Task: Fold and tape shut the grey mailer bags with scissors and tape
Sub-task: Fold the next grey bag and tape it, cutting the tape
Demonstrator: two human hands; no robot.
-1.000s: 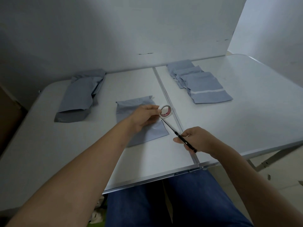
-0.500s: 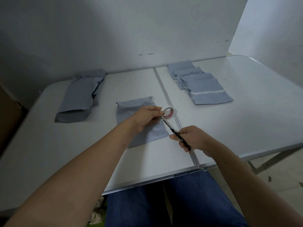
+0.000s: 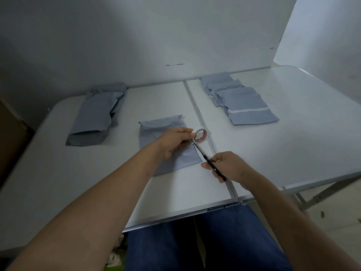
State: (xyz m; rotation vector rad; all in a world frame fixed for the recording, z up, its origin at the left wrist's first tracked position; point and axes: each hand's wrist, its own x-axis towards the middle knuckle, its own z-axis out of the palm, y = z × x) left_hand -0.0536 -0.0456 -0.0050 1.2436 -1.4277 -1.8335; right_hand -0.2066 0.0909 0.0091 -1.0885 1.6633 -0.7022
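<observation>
A grey mailer bag (image 3: 156, 126) lies flat at the table's middle, partly under my left forearm. My left hand (image 3: 173, 140) pinches a small white tape roll (image 3: 201, 135) at the bag's right edge, with a short length of tape pulled out. My right hand (image 3: 229, 168) grips black-handled scissors (image 3: 210, 163), whose blades point up-left and reach the tape just below the roll. Whether the blades are closed on the tape I cannot tell.
A heap of grey mailers (image 3: 97, 114) lies at the back left. A row of folded mailers (image 3: 240, 102), the front one with a white strip, lies at the back right. The white folding table (image 3: 293, 145) has a centre seam; a wall stands behind.
My right hand has moved up-left with the scissors, bringing the blades closer under the tape roll. My left hand and the roll have stayed nearly in place.
</observation>
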